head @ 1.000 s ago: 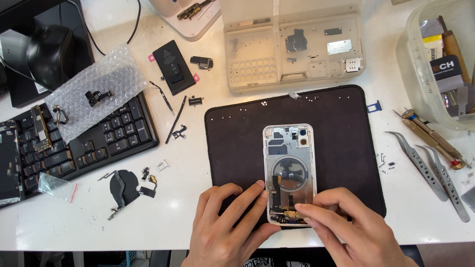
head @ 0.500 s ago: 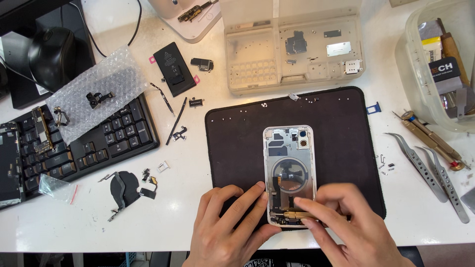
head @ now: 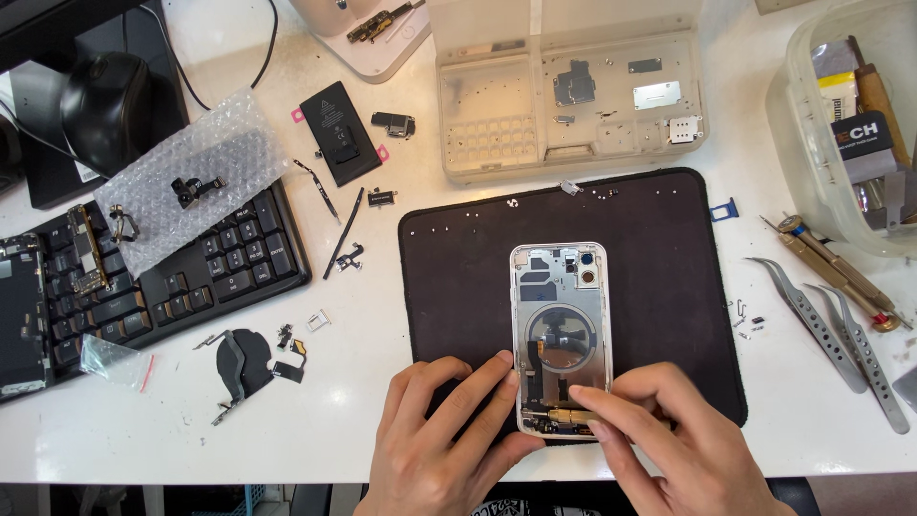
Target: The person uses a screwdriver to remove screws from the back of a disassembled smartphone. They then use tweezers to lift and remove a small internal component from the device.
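We are working at the bottom end of the opened phone housing (head: 561,334), which lies face-up on the black work mat (head: 458,277) near the front table edge. Our left hand (head: 435,435) steadies the housing's lower left edge, fingers loosely spread and flat, gripping nothing. Our right hand (head: 669,435) presses narrowed fingertips onto the small gold-coloured part (head: 565,417) at the housing's bottom, seemingly seating or loosening it; whether it is pinched or only pressed we cannot tell. The next move calls for light, even pressure, since the part looks thin and sits beside fine connectors.

Counted, largest first: 1 keyboard (head: 191,277), 1 mat, 1 clear parts tray (head: 573,96), 1 plastic tub (head: 850,124) of tools, 1 sheet of bubble wrap (head: 181,177), 1 housing, 1 black battery (head: 340,132), 1 round coil with flex (head: 244,358), 2 steel tweezers (head: 841,334), 1 brass-handled tool (head: 836,272), 1 blue card tray (head: 724,209).
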